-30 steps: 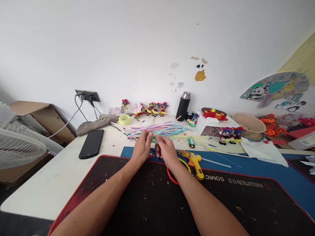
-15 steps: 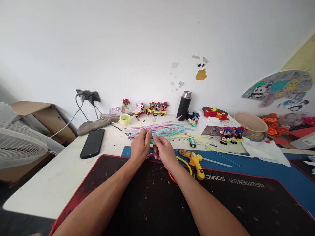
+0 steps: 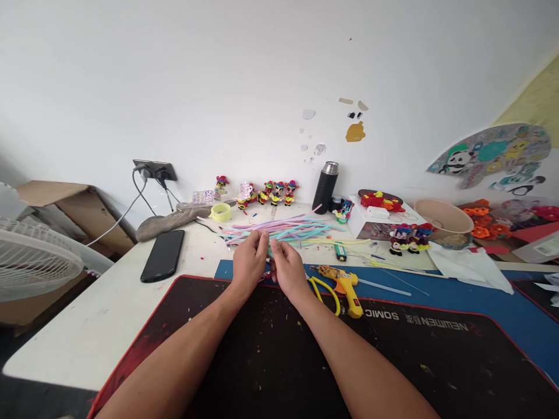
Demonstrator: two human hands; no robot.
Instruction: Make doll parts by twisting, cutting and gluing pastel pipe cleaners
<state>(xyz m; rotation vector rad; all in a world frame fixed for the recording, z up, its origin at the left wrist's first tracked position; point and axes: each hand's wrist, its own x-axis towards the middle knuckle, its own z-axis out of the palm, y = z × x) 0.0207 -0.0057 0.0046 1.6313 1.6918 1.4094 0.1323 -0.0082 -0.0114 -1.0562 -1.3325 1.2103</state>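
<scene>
Pastel stems just beyond left hand and right hand, each grip narrow, contents too hidden to tell.

Beyond the hands lies a pile of pipe cleaners, with a thermos behind it. The phone is left of them, the glue gun right.

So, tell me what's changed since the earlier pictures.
The right hand has shifted slightly left, toward the left hand. The red loop near its wrist has gone from view; more of the yellow loop shows. No grasp or release is clear. The phone, glue gun and fuzzy stems stayed put.
</scene>
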